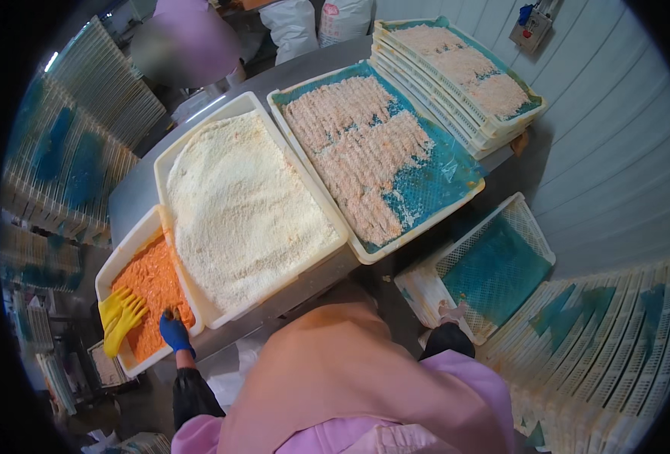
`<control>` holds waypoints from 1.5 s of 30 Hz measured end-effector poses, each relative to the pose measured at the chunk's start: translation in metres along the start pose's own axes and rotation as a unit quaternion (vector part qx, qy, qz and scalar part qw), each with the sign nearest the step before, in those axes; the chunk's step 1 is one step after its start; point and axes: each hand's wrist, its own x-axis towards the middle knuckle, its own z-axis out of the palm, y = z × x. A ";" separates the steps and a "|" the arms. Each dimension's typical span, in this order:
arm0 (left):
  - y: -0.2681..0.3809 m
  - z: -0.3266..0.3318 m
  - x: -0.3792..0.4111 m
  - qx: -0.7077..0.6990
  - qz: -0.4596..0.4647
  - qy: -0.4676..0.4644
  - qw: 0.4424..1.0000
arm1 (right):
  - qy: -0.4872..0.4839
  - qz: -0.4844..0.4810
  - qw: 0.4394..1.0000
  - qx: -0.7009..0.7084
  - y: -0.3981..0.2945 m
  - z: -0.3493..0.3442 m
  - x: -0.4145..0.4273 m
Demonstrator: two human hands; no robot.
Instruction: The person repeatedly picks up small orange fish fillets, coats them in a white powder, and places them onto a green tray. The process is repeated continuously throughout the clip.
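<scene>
My left hand (175,333), in a blue glove, is at the near edge of a white tub (103,278) of wet orange pieces (156,284); its fingertips are over the pieces, and whether it grips any is unclear. A yellow rubber glove (120,318) lies across the tub's left side. Beside that tub stands a bigger white tub of pale crumbs (244,210). Rows of crumb-coated pieces (363,153) lie on blue-green mesh in a white tray (363,255). On the right, my right hand (452,311) is at the rim of a white basket (525,213) lined with blue-green mesh.
A stack of white trays (437,108) with coated pieces on top stands at the table's (136,176) far right. Many stacked trays (602,340) are at the lower right, more at the left. Another person (199,40) is beyond the table, near white sacks (343,20). A wall box hangs upper right.
</scene>
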 end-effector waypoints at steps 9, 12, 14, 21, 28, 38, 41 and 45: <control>0.024 -0.010 -0.001 0.102 0.005 0.014 0.995 | 0.039 0.014 0.999 -0.012 -0.012 0.046 -0.035; 0.005 -0.017 -0.004 0.115 -0.008 0.012 0.993 | -0.125 -0.040 0.987 -0.092 -0.033 0.062 -0.132; 0.027 -0.008 -0.004 0.096 -0.034 -0.006 0.995 | -0.191 -0.110 0.974 -0.060 -0.061 0.063 -0.132; 0.002 -0.007 0.002 0.093 -0.033 -0.039 0.994 | -0.276 0.096 0.956 -0.029 -0.072 0.003 -0.230; 0.017 -0.005 -0.001 0.086 -0.028 -0.090 0.992 | -0.337 -0.174 0.882 -0.280 -0.046 -0.001 -0.311; 0.044 -0.024 0.016 0.154 0.059 -0.043 0.985 | -0.392 -0.063 0.864 -0.310 0.019 0.165 -0.368; 0.046 -0.024 0.019 0.111 0.086 -0.026 0.990 | -0.431 -0.023 0.836 -0.339 0.057 0.208 -0.355; 0.050 -0.029 0.006 0.087 0.085 0.016 0.992 | -0.345 -0.064 0.836 -0.422 0.101 0.239 -0.330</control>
